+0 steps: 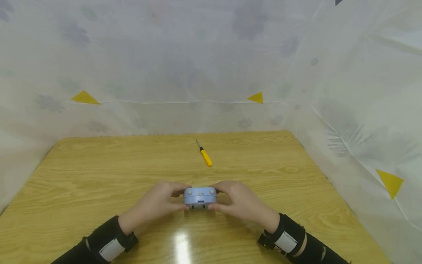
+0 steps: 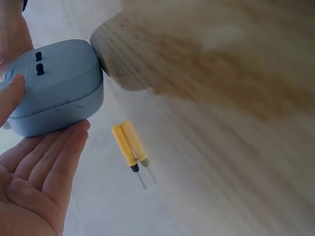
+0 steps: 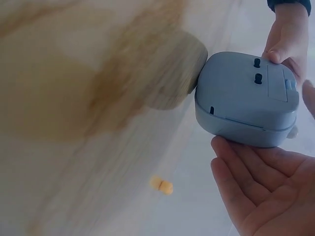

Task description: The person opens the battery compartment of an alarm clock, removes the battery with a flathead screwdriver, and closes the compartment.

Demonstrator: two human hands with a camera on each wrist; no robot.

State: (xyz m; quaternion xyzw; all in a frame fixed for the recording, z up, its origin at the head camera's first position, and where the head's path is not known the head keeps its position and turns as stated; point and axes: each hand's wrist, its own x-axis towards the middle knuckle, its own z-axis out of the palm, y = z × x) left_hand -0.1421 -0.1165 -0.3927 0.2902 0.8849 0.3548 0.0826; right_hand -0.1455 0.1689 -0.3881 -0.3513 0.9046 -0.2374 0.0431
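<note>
A light blue rounded plastic device (image 1: 200, 196) with two black knobs and a panel on one face stands at the table's front middle. My left hand (image 1: 161, 200) holds it at its left side, thumb on the knob face and fingers along the side. On the other side, my right hand (image 1: 239, 200) grips it the same way. Its lower edge meets its reflection on the tabletop in the left wrist view, where the knob face of the device (image 2: 59, 73) shows. Beyond the hands lies a yellow-handled screwdriver (image 1: 206, 157), its shaft pointing away from me.
The wood-grain table (image 1: 99, 165) is glossy. A pale floral sheet (image 1: 184, 66) hangs behind it and along both sides, with yellow triangular patches (image 1: 85, 98) on it. Black bands (image 1: 287, 234) circle both wrists.
</note>
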